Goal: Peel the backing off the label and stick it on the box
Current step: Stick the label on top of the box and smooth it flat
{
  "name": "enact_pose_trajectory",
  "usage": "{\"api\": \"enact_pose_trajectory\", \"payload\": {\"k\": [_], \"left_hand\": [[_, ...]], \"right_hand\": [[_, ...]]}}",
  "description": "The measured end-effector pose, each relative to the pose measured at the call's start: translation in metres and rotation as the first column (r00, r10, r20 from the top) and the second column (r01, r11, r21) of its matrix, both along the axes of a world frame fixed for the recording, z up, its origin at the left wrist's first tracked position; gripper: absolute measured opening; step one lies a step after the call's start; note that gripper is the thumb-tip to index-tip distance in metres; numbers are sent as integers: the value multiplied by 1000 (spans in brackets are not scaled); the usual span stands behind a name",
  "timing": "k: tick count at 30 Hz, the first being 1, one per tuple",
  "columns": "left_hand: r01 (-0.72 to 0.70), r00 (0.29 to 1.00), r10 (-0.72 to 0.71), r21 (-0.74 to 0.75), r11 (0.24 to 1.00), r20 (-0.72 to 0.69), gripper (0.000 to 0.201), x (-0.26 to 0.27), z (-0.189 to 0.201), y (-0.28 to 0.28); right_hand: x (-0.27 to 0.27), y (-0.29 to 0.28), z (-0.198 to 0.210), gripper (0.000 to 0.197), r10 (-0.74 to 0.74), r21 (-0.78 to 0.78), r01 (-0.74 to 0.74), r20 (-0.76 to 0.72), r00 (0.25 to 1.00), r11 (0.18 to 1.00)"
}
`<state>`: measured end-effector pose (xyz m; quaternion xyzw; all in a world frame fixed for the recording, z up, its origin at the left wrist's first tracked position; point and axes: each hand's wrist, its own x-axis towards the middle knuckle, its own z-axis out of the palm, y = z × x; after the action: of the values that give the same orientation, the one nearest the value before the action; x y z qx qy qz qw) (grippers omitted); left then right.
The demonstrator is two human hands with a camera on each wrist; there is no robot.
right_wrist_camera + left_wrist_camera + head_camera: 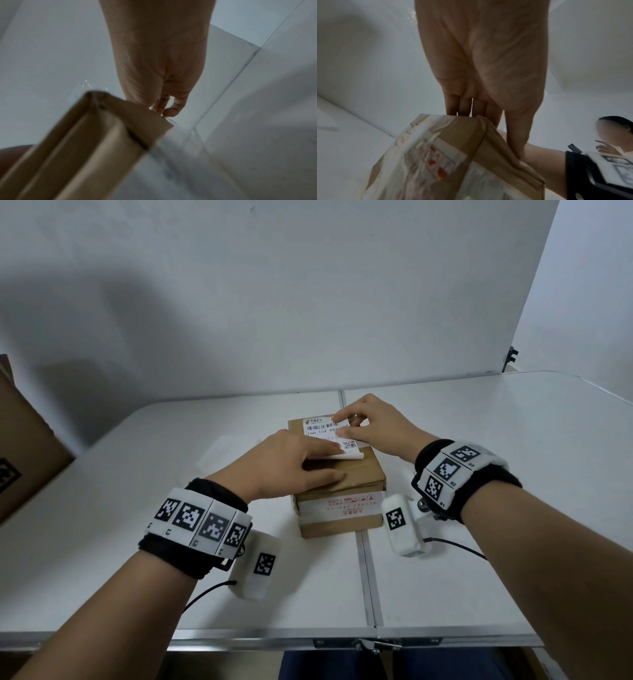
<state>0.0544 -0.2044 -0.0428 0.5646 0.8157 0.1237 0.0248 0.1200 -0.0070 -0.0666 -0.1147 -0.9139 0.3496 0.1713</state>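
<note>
Nearest the head camera are the two forearms with their marker bands, reaching over the white counter (445, 577) toward the cardboard box (356, 477) that sits on the seam between its two panels. The left hand (291, 463) lies flat on the box top, fingers straight, its fingertips on the near edge of the label (327, 429), which curls up a little at the near corner. Just beyond, the right hand (373, 429) has forefinger and thumb extended onto the far part of the label and the other fingers bent; it seems to press rather than pinch, though a pinch on the edge cannot be ruled out. The step in hand looks like the sticking itself: the label is printed face up on the box, and a pale translucent sheet (219, 453) on the counter left of the box may be the peeled backing. The next move calls for smoothing the lifted near corner down without creasing. The left wrist view adds the taped, red-printed side of the box (436, 155) and another person at the far right; the right wrist view shows only a bare box edge (102, 135) and one fingertip, no label.
</note>
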Motion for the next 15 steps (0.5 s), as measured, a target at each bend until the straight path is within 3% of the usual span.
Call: {"api": "enact_pose_trajectory", "payload": {"k": [5,9,15], "left_hand": [[44,999,-44,-12,999,-22,66,1,-4,-1],[46,999,-46,25,999,-22,66,0,-3,-1],[36,999,-36,65,997,11,63,5,-5,-3]], "right_hand": [[7,1,0,21,-18,16,19,-47,999,1000],[17,-5,5,11,12,68,-6,-81,997,998],[26,-20,9,19,98,107,-98,11,995,989]]}}
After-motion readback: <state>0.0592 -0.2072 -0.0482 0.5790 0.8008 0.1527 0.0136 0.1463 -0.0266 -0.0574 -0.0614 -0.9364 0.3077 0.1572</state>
